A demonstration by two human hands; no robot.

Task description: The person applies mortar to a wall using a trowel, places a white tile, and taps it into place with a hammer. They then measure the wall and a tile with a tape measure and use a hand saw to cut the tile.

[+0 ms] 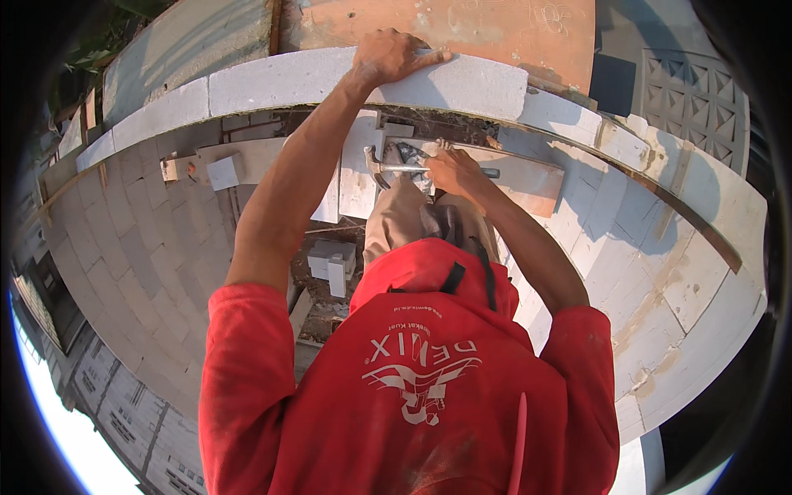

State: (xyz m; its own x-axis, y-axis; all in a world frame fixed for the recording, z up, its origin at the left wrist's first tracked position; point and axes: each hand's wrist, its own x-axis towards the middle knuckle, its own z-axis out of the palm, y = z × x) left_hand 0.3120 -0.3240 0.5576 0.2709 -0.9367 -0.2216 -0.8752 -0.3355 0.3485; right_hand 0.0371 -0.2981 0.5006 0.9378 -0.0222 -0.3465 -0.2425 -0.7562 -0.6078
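Observation:
Along the top of the wall lies a long white lightweight block (462,82). My left hand (394,59) grips its upper face, thumb stretched to the right and fingers bent over the far edge, where their tips are hidden. Lower and nearer my body, my right hand (455,172) is closed round the handle of a claw hammer (381,167). The hammer lies sideways, its metal head to the left and the handle end sticking out to the right. It is apart from the block. Beneath the hammer, wooden planks (524,177) cross below the wall top.
More white blocks (161,111) continue the row leftward. Block walls (136,223) curve down on both sides. A small white offcut (223,172) sits on the plank at left. Grey block pieces (330,262) lie far below. An orange-brown panel (495,33) stands beyond the wall.

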